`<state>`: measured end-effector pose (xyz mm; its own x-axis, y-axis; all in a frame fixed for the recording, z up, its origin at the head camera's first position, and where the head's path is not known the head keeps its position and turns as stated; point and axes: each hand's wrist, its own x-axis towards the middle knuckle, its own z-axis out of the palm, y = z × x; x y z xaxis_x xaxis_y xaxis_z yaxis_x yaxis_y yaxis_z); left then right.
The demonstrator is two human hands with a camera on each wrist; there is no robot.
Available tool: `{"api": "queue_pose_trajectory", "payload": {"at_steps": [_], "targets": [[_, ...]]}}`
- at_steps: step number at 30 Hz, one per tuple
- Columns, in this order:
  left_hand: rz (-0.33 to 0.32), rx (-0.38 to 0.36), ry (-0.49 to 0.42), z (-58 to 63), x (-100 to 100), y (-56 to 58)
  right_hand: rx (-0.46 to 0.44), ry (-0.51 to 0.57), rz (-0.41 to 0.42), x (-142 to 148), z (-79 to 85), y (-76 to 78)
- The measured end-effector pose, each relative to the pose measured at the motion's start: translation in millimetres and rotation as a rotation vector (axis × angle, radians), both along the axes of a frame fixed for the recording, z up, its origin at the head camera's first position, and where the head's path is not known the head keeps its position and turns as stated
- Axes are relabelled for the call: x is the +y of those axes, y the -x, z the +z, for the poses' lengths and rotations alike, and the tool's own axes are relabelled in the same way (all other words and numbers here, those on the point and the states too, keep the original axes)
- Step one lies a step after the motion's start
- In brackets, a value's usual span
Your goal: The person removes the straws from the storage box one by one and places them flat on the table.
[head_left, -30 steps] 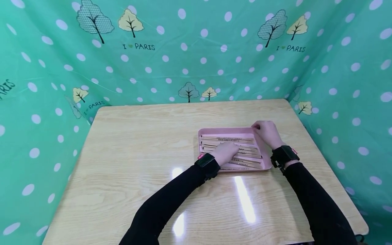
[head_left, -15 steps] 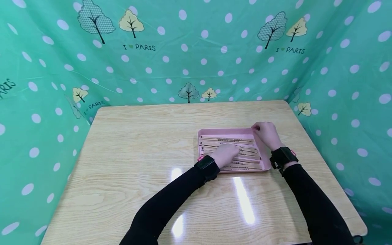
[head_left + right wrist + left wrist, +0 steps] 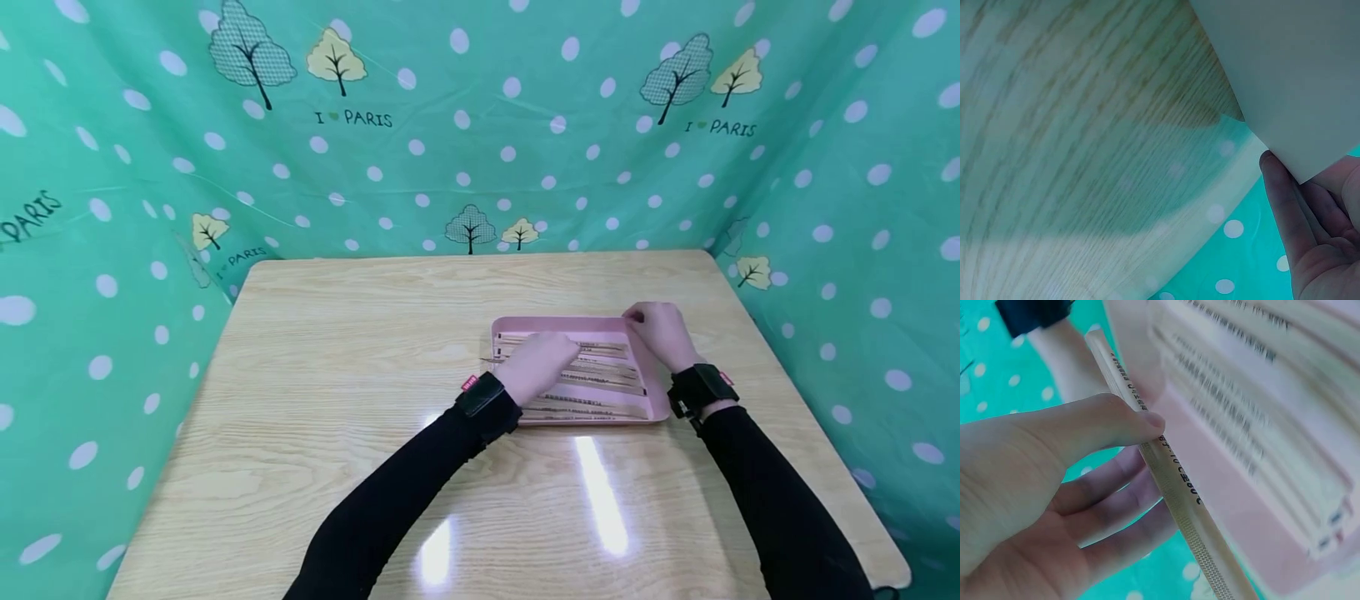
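In the left wrist view my left hand [image 3: 1054,462] pinches a long, thin pair of wrapped chopsticks [image 3: 1179,494], its thumb across the printed wrapper. From the head view this hand [image 3: 540,367] is over the left half of a shallow pink tray [image 3: 657,402]. The held pair's thin end pokes out left of the hand, past the tray's side. Several more wrapped chopsticks [image 3: 585,408] lie lengthwise in the tray. My right hand [image 3: 660,333] grips the tray's far right corner; the right wrist view shows its fingers at the tray's outer wall [image 3: 1291,75].
The tray rests on a light wood-grain table [image 3: 360,358], toward its right side. A green cloth [image 3: 420,125] with white dots and printed trees hangs behind and along both sides. Bright light reflections [image 3: 600,492] streak the table's front.
My left hand has risen and shifted left from the packets in the tray, bringing a pair of wrapped chopsticks with it. My right hand stays at the corner. The head view shifts slightly.
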<state>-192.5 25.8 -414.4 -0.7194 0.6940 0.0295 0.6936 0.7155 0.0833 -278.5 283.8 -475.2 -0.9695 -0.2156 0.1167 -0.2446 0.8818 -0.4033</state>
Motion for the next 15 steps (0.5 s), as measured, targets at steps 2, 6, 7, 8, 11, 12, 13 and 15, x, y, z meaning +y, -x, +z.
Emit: {"api": "queue_pose_trajectory", "payload": {"at_steps": [2, 6, 7, 8, 11, 12, 13, 15], "targets": [[0.026, -0.001, -0.002, 5.6, -10, 1.3, 0.007, 0.000, 0.004, 0, 0.2, -0.5], [0.091, 0.013, -0.011, 9.1, -35, 4.5, 0.028, 0.000, 0.017, 3, -0.8, -0.8], [0.109, 0.006, -0.023, 9.5, -43, 5.0, 0.031, 0.001, 0.021, 3, -1.0, -1.0], [0.126, 0.000, -0.040, 8.8, -51, 5.7, 0.036, 0.000, 0.026, 3, -1.2, -1.1], [0.172, -0.037, -0.097, 6.3, -77, 7.2, 0.040, 0.000, 0.032, 4, -1.4, -1.9], [0.186, -0.042, -0.110, 5.0, -86, 7.9, 0.039, 0.000, 0.032, 4, -1.2, -2.3], [0.201, -0.051, -0.117, 4.0, -95, 8.5, 0.038, -0.001, 0.034, 4, -1.2, -2.3], [0.234, -0.065, -0.122, 1.6, -115, 9.1, 0.035, 0.005, 0.033, 5, -0.9, -2.4]]}}
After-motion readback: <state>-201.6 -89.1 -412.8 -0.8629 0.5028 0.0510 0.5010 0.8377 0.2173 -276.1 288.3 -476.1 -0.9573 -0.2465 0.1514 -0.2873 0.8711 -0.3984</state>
